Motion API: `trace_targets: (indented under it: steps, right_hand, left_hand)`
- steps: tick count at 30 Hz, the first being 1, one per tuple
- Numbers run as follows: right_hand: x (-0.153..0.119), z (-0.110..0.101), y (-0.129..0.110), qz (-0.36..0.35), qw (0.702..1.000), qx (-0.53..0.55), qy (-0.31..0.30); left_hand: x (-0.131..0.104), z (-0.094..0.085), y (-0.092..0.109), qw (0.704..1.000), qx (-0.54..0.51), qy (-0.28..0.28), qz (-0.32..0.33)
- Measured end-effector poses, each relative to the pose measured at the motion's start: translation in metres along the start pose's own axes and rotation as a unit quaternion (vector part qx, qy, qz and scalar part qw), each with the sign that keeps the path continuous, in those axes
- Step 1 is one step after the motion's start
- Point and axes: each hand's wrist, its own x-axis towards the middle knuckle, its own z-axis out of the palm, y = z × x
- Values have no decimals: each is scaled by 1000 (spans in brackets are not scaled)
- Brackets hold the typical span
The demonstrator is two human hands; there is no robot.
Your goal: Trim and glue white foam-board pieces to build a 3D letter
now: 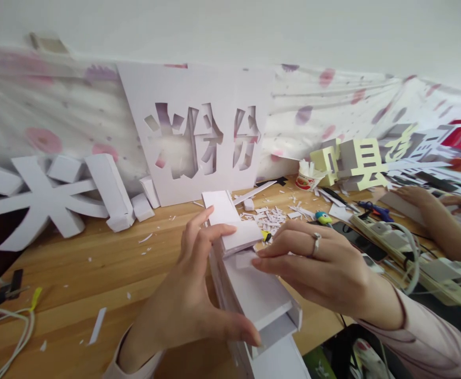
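A long white foam-board box shape [254,289] with a hollow open end lies on the table in front of me. My left hand [191,289] spans its left side, index fingertip on the raised white block [240,237] at its far part and thumb at the near end. My right hand [325,263], with a ring on one finger, comes from the right. Its thumb and fingers pinch the edge of a small white board piece [245,259], which lies against the top of the box shape just below the raised block.
Behind stands a white board with cut-out characters [214,184]. White foam letters [49,200] stand left, yellow ones [359,163] right. Paper scraps [270,218], a paper cup [307,179], a power strip [392,245] with cables and another person's hand [420,202] are nearby.
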Motion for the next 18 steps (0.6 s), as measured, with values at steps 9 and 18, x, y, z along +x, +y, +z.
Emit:
trace_targets:
  steps: [9,18]
  right_hand:
    - [0,14,6,79,994,56,59]
    - [-1,14,1,46,994,22,101]
  left_hand:
    - [0,1,0,1000,4,2,0]
    - [-2,0,1,1000,10,-7,0]
